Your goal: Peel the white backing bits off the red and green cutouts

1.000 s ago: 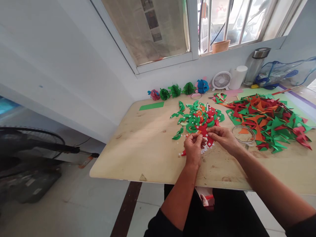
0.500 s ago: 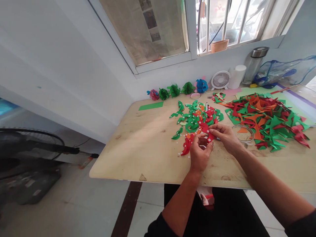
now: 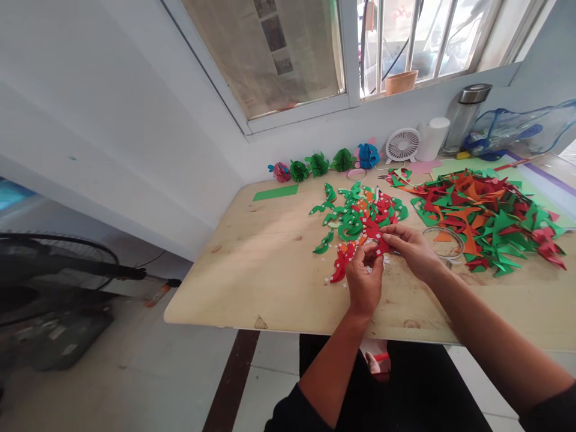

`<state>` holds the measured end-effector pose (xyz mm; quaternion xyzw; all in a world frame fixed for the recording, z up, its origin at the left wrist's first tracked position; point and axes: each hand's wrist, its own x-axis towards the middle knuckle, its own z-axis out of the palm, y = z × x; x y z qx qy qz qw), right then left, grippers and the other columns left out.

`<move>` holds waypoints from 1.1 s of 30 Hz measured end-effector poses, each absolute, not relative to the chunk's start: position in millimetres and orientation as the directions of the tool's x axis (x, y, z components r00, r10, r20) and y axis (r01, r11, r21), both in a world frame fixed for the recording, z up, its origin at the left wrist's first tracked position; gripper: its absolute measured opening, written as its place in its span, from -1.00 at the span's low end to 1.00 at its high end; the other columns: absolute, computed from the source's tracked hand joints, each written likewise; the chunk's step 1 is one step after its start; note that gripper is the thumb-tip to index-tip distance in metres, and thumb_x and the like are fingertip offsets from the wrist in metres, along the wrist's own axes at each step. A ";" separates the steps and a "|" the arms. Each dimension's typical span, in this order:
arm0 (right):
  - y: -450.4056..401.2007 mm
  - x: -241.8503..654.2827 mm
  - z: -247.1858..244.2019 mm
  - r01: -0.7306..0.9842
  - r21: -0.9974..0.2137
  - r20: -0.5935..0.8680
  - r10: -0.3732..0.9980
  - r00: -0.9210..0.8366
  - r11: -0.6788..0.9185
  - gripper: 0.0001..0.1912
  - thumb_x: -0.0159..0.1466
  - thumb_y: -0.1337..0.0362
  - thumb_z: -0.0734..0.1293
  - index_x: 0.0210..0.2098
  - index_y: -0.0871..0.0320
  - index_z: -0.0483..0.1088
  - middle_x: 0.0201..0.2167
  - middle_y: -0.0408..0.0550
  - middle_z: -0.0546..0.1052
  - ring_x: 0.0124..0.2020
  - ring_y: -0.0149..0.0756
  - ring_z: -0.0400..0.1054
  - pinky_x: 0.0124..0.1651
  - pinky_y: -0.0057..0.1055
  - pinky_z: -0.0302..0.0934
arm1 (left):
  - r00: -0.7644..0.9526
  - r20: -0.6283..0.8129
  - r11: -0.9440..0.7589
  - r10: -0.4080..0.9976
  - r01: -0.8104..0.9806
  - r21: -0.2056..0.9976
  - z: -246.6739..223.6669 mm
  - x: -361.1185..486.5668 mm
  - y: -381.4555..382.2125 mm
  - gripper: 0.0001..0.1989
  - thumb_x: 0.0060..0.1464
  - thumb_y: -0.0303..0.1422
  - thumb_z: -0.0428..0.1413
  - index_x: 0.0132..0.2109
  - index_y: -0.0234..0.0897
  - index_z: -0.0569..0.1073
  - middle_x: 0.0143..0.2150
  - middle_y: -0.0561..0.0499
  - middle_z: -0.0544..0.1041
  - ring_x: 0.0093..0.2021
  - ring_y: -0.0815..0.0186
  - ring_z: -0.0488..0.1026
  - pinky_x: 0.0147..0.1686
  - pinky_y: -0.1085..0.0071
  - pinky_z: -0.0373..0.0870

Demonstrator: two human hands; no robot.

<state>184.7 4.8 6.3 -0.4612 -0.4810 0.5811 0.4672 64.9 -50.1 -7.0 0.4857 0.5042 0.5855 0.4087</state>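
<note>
A red paper piece [image 3: 382,245] with small white squares is between my two hands, over the near part of the wooden table. My left hand [image 3: 365,277] has its fingers curled and pinches the left side of this piece. From the right, my right hand [image 3: 411,249] pinches its other edge between thumb and fingers. Just beyond my hands lie green paper cutouts [image 3: 350,228] with white squares, mixed with red and orange ones. Another red cutout [image 3: 338,267] rests left of my left hand.
Right of my hands are a tape roll [image 3: 443,242] and a large heap of paper scraps [image 3: 488,219]. Folded paper figures [image 3: 318,165], a small white fan [image 3: 402,146] and a glass bottle [image 3: 465,120] stand along the wall. A green strip [image 3: 275,192] lies at the back left.
The red piece has tilted and shifted slightly between my fingers. My left hand has turned a little, with its fingers closer together, while my right hand has barely moved.
</note>
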 end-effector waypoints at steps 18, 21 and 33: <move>3.8 183.5 9.0 -0.349 -0.916 -0.132 0.970 -0.206 -0.199 -0.63 -0.09 0.21 0.50 -0.30 0.16 0.42 -0.51 -0.19 0.45 -0.55 -0.53 0.23 -0.50 -0.55 0.09 | -0.210 0.195 -0.219 0.958 -0.097 0.971 -14.1 63.1 -41.1 -0.77 -0.03 -0.34 0.16 -0.19 -0.31 0.46 -0.30 -0.05 0.50 -0.30 0.34 0.45 -0.25 0.41 0.38; 3.7 183.1 9.9 -0.359 -0.911 -0.135 0.969 -0.208 -0.204 -0.64 -0.09 0.20 0.50 -0.31 0.15 0.42 -0.52 -0.19 0.46 -0.56 -0.53 0.23 -0.50 -0.54 0.09 | -0.201 0.209 -0.232 0.957 -0.098 0.968 -12.8 62.7 -40.5 -0.78 -0.05 -0.34 0.17 -0.20 -0.31 0.46 -0.32 -0.04 0.50 -0.32 0.35 0.44 -0.27 0.42 0.39; 5.5 183.8 1.8 -0.285 -0.950 -0.080 0.979 -0.186 -0.131 -0.62 -0.06 0.16 0.48 -0.26 0.14 0.43 -0.47 -0.16 0.48 -0.48 -0.44 0.31 -0.41 -0.46 0.16 | -0.265 0.070 -0.140 0.962 -0.258 0.956 -8.0 65.1 -40.3 -0.77 -0.10 -0.30 0.21 -0.28 -0.35 0.48 -0.38 -0.03 0.52 -0.42 0.38 0.45 -0.37 0.44 0.40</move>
